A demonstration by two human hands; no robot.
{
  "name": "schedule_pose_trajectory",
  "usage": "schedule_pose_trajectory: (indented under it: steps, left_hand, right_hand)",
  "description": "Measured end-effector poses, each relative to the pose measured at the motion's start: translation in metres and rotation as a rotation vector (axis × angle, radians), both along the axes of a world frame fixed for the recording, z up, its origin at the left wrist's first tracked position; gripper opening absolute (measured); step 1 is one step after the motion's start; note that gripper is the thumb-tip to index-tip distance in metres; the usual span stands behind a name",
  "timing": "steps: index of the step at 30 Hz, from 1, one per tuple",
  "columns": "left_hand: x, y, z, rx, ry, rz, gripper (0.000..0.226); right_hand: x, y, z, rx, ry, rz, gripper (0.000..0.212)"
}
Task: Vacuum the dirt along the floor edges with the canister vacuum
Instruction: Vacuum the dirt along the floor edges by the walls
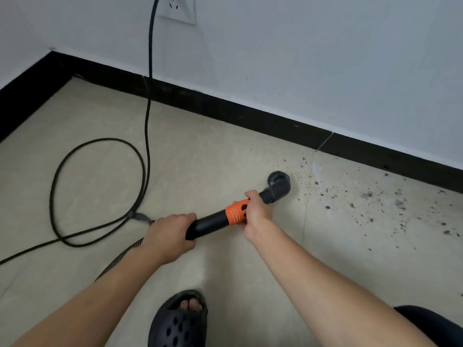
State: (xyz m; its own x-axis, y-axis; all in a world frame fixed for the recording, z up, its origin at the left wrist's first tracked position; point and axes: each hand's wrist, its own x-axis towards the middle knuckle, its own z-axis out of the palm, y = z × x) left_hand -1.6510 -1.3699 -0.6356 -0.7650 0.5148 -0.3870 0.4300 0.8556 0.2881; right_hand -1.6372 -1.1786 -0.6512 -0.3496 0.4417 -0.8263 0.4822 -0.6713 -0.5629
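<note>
A black vacuum wand (213,222) with an orange collar (236,212) ends in a round brush nozzle (279,182) close to the beige tile floor. My left hand (170,234) grips the wand's rear end, where the ribbed hose (120,256) joins. My right hand (255,211) grips the wand at the orange collar, just behind the nozzle. Dark dirt specks (375,201) lie scattered on the tiles to the right of the nozzle, near the black baseboard (250,116). The canister itself is out of view.
A black power cord (149,96) hangs from a wall socket (179,8) and loops on the floor at left. The room corner is at the far left. My foot in a black sandal (180,321) stands below the hands. A dark object (431,324) sits at the bottom right.
</note>
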Motion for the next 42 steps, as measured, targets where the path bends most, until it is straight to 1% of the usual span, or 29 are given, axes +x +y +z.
schedule_pose_trajectory:
  steps: [6,10,13,16,20,22,24,26,29,31,33,35,36,38,39,40,42]
  left_hand:
    - [-0.039,0.043,0.000,0.153,-0.003,0.068,0.031]
    - [-0.063,0.058,0.002,0.221,0.004,0.104,0.031]
    - [-0.071,0.044,0.003,0.256,0.022,0.169,0.029]
    - [-0.073,0.020,0.003,0.316,0.005,0.272,0.027]
    - [-0.072,-0.008,0.004,0.341,0.050,0.394,0.027]
    - [-0.072,-0.015,0.002,0.341,0.052,0.411,0.026]
    - [-0.073,-0.013,0.002,0.346,0.009,0.379,0.025]
    - [-0.070,-0.002,0.001,0.355,-0.076,0.288,0.027]
    - [-0.058,0.016,-0.004,0.351,-0.208,0.133,0.025]
    - [-0.050,0.014,-0.007,0.355,-0.241,0.115,0.022]
    - [-0.048,0.001,-0.007,0.339,-0.243,0.168,0.023]
    - [-0.045,-0.012,-0.004,0.295,-0.221,0.246,0.025]
    - [-0.043,-0.014,-0.002,0.232,-0.182,0.259,0.025]
    - [-0.034,-0.008,-0.001,0.024,-0.040,0.190,0.027]
    - [-0.027,-0.001,-0.001,-0.041,0.009,0.145,0.027]
    - [-0.020,0.007,-0.001,-0.045,0.013,0.116,0.025]
    - [-0.007,0.019,-0.001,0.048,-0.077,0.101,0.022]
  right_hand:
    - [-0.071,0.048,0.007,0.083,0.013,0.039,0.013]
    - [-0.108,0.067,0.009,0.110,0.024,0.131,0.016]
    - [-0.127,0.052,0.009,0.103,0.039,0.162,0.015]
    - [-0.143,0.024,0.007,0.088,0.062,0.218,0.022]
    - [-0.165,-0.011,0.016,0.038,0.089,0.413,0.018]
    - [-0.168,-0.016,0.018,0.017,0.090,0.462,0.017]
    - [-0.156,-0.009,0.015,0.020,0.078,0.405,0.017]
    - [-0.130,0.010,0.008,0.044,0.053,0.269,0.014]
    - [-0.084,0.035,-0.005,0.105,-0.020,0.081,0.025]
    - [-0.073,0.032,-0.011,0.144,-0.029,0.057,0.022]
    - [-0.082,0.015,-0.010,0.128,0.012,0.108,0.016]
    - [-0.094,-0.003,-0.003,0.069,0.047,0.187,0.014]
    - [-0.096,-0.009,0.001,0.018,0.061,0.203,0.014]
    - [-0.087,-0.011,0.004,-0.084,0.092,0.146,0.012]
    - [-0.075,-0.008,0.007,-0.128,0.101,0.098,0.012]
    - [-0.059,-0.003,0.009,-0.182,0.117,0.053,0.012]
    - [-0.030,0.011,0.011,-0.364,0.209,-0.035,0.013]
